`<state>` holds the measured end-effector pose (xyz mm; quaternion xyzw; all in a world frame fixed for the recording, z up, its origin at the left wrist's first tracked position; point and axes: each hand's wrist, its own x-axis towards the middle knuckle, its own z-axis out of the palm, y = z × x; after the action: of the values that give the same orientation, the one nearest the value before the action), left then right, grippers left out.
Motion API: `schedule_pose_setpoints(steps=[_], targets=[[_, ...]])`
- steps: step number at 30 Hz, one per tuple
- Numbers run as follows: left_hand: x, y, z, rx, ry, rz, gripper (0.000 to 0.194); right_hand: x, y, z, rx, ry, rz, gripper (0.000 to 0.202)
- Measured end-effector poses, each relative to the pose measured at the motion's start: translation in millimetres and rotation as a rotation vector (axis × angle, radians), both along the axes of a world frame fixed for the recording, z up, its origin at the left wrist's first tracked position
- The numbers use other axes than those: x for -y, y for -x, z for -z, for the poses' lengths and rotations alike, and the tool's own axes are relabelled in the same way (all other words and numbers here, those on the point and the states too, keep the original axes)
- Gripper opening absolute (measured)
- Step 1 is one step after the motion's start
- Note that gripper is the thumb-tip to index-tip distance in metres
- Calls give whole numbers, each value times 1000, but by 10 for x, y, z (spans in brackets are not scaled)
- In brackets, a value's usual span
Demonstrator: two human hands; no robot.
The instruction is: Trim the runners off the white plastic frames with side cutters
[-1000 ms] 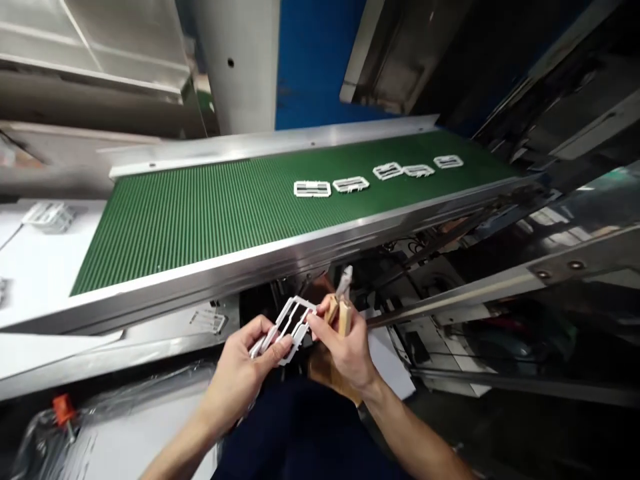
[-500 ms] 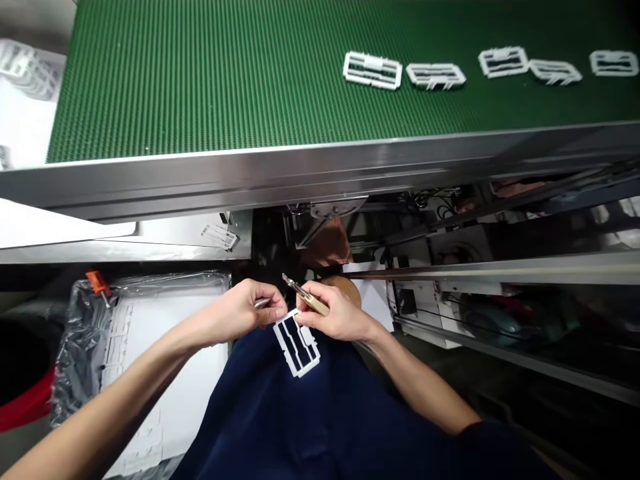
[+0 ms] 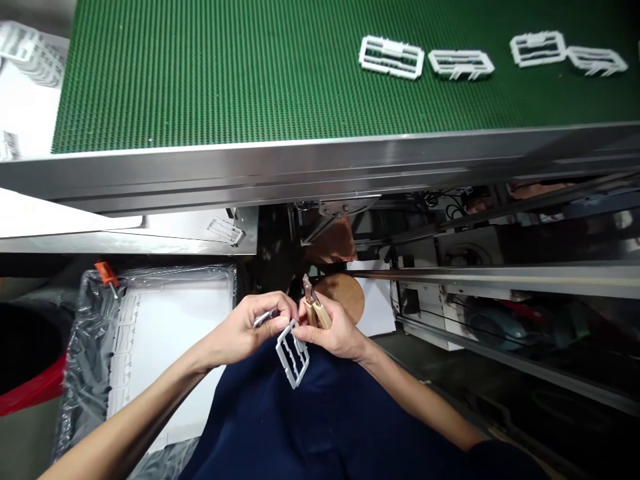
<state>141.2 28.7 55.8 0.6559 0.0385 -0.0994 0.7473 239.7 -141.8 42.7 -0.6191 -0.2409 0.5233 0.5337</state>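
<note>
At far left, a stack [image 3: 37,57] of white frames stands on a white surface, one piece on another, likely to save room. Below are a red container [image 3: 37,390] and a box [image 3: 75,383] whose plastic lining probably shields its contents; white frames sit along its inner left side, beside a white sheet [image 3: 175,333]. An orange-handled tool [image 3: 106,273] rests at the box's rim, perhaps for easy reach. Another frame [image 3: 226,231] lies flat on the table [image 3: 170,243].

The left hand [image 3: 260,325] has its fingers closed, pinching the upper end of 1 white frame [image 3: 285,358], which hangs tilted over the dark clothing, presumably leaving its edges accessible. A pale piece [image 3: 265,318] is tucked in the same hand, too hidden to identify. The right hand [image 3: 340,331] grips tan-handled pliers [image 3: 321,316], tips pointing away from the body, seemingly leaving the thumb free to touch the frame's top. Further right are a round brown disc [image 3: 347,297] and, on the green belt [image 3: 250,80], 4 spread-out frames [image 3: 391,57], 2 of them touching.
</note>
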Motion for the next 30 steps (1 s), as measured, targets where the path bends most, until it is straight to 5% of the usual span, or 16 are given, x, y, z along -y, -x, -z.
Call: schedule_pose_setpoints(steps=[5,8,13,25,30], targets=[[-17,62,-51,-14,-177,17,16,68,-184,-271,310,164,-155,21],[-35,56,-118,-36,-291,42,19,133,-388,-557,647,256,-325,16],[-35,19,-183,-58,-365,75,21,162,-500,-879,910,376,-634,10],[-15,26,-264,-37,-418,104,12,-64,-544,-1124,1200,377,-908,6],[3,26,-270,-5,-408,93,12,-82,-551,-1162,1236,365,-946,19]])
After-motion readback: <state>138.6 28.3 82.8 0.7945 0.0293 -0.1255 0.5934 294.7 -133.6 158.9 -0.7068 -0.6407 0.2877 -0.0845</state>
